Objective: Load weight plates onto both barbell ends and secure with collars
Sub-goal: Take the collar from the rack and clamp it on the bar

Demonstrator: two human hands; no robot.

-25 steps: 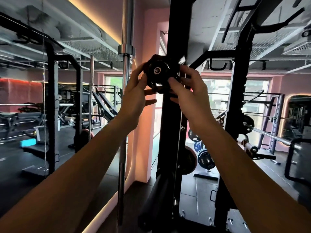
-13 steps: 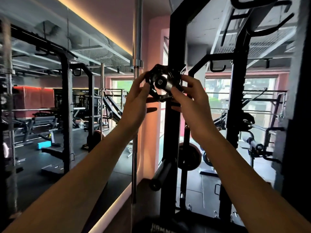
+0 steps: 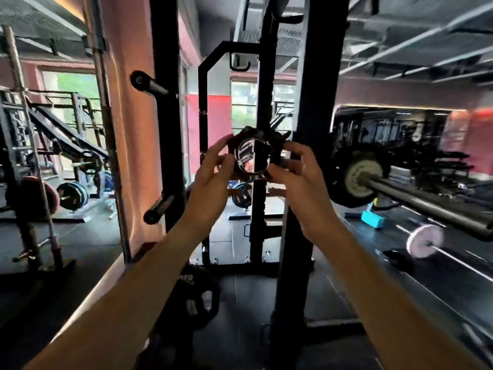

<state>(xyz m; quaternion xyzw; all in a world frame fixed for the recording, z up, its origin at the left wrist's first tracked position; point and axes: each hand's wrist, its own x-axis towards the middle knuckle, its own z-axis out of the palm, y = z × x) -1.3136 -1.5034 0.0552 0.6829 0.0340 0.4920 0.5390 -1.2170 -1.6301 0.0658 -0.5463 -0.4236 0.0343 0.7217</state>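
A person's left hand (image 3: 210,177) and right hand (image 3: 298,169) grip a black collar (image 3: 252,158) between them at chest height, in front of a black rack post (image 3: 309,129) and well apart from the barbell (image 3: 426,201) at right, which carries a plate (image 3: 357,180). With only fingertips pinching its edges, the collar could slip and drop to the floor. Blur hides whether its latch is open; a shut one would jam against the bar end.

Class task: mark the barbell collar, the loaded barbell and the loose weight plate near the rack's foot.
barbell collar (image 3: 252,156): head view, on the ring's shiny inner face.
loaded barbell (image 3: 416,197): head view, on the bare steel shaft at right.
weight plate (image 3: 198,303): head view, on its dark face near the grip holes.
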